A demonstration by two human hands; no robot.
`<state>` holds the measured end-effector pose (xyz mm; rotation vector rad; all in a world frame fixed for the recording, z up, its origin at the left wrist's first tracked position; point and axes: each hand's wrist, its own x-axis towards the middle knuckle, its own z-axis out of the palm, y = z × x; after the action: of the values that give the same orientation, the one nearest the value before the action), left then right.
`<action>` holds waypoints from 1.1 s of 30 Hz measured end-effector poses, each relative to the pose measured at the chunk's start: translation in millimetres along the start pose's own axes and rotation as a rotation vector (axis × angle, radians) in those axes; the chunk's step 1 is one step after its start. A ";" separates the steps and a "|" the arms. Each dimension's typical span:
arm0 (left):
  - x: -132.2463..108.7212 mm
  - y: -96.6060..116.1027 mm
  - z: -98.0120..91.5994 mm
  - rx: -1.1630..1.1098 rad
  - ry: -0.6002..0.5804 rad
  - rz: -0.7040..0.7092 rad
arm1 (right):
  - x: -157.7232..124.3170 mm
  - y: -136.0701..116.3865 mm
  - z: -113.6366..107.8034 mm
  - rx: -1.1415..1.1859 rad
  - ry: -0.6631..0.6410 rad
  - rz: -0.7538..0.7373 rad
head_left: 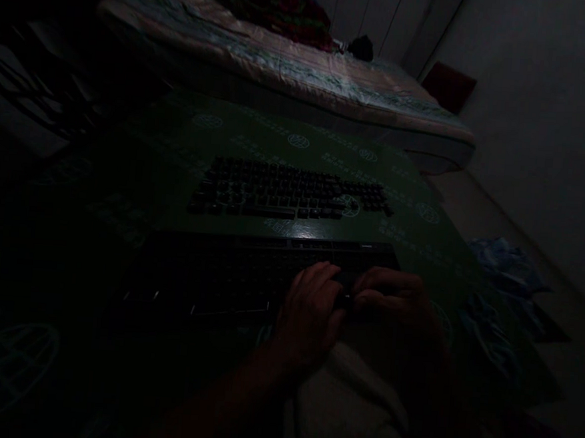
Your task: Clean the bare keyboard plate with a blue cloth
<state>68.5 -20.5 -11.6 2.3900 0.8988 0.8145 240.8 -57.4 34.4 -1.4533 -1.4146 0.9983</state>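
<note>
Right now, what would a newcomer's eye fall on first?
Probably the loose black keycaps, set out in keyboard-like rows mid-picture on the green printed surface. Just nearer lies a long black keyboard, with the left hand and right hand at its right end. Behind, a pale patterned mattress catches light.

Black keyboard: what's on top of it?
Left hand and right hand, over the right part of the black keyboard. Surface beneath them is covered; much else there is too dark to tell.
</note>
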 end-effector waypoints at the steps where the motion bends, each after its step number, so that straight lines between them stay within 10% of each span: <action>1: -0.2 -0.2 0.1 0.000 0.002 0.000 | 0.3 0.1 -0.8 -0.018 -0.014 -0.036; 15: 1.9 0.1 -3.1 -0.001 -0.050 -0.004 | 4.2 2.9 19.0 -0.284 0.015 -0.147; 33: 3.7 2.4 -2.0 0.006 -0.040 -0.019 | 4.2 5.7 23.3 -0.201 0.116 0.080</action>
<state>70.5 -19.1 -7.4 2.3910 0.9079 0.7554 220.7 -52.2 21.7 -1.6979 -1.4131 0.8241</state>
